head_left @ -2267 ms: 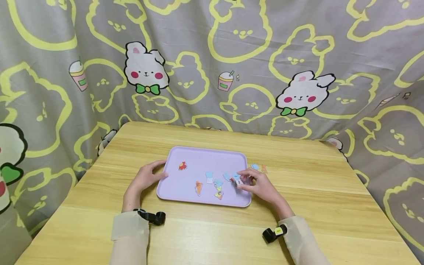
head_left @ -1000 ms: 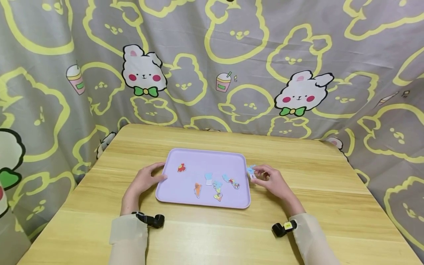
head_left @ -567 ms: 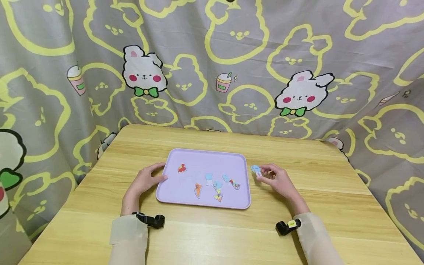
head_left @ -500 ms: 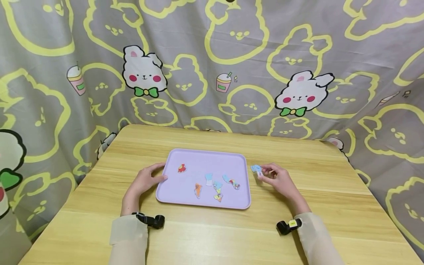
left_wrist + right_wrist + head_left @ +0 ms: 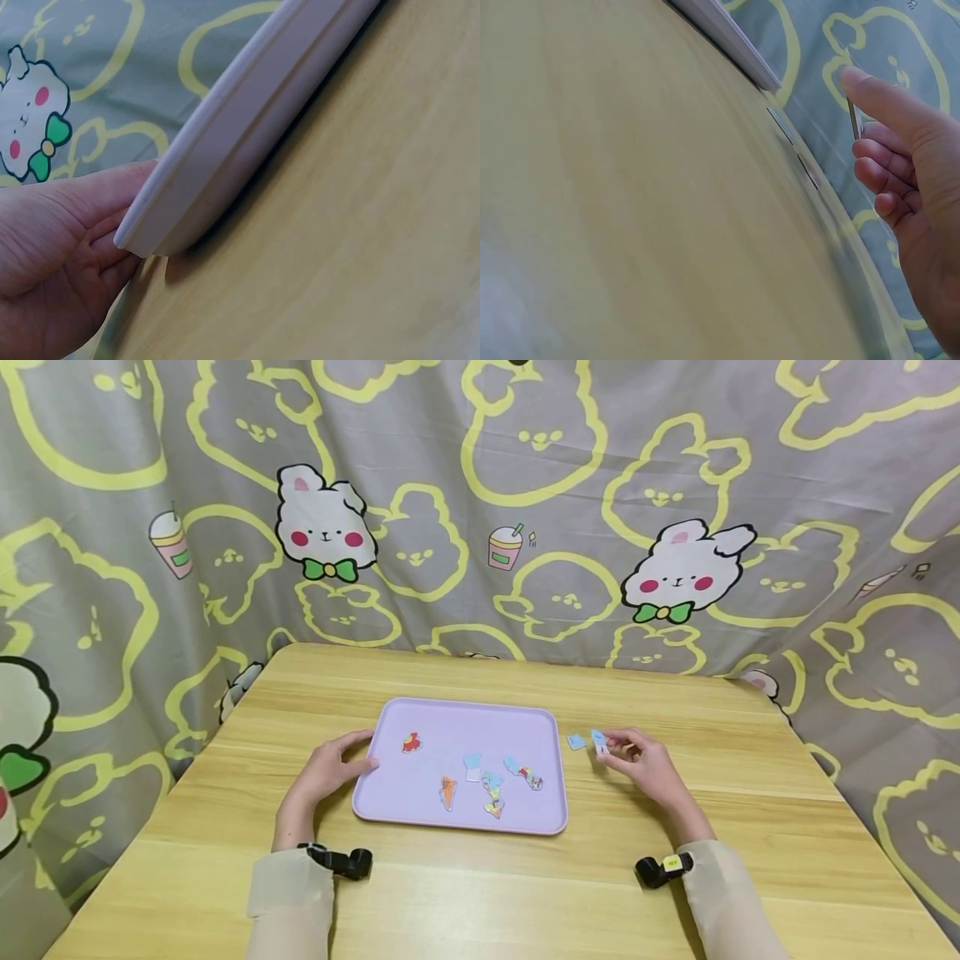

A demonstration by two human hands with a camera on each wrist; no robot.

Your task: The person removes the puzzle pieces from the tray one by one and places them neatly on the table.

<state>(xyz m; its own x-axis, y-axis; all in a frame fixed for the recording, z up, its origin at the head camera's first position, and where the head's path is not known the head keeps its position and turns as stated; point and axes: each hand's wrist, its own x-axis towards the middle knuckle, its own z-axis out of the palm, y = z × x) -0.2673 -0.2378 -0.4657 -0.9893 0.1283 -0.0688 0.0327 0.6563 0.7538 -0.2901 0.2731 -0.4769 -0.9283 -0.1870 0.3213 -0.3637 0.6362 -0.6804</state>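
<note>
My left hand (image 5: pixel 327 768) grips the left rim of a lilac tray (image 5: pixel 457 717); in the left wrist view the thumb lies along the rim of the tray (image 5: pixel 202 157) and the fingers are below it. Just past the tray's right side, my right hand (image 5: pixel 643 764) pinches a small flat blue-and-white puzzle piece (image 5: pixel 598 742) between thumb and fingertips. The right wrist view shows that puzzle piece (image 5: pixel 853 118) edge-on, raised above the tabletop. A light blue piece (image 5: pixel 576 741) lies on the table between tray and right hand.
On the tray lie a red piece (image 5: pixel 411 742), an orange piece (image 5: pixel 447 792), a blue-and-white piece (image 5: pixel 472 767), and blue multicoloured pieces (image 5: pixel 492 787) towards the right. The wooden table (image 5: pixel 480 893) meets a patterned curtain (image 5: pixel 435 435) behind and at both sides.
My right hand has carried the blue-and-white puzzle piece from over the tray to the right, past the light blue piece. The orange piece seen there earlier is now hidden. Left hand and tray stay put.
</note>
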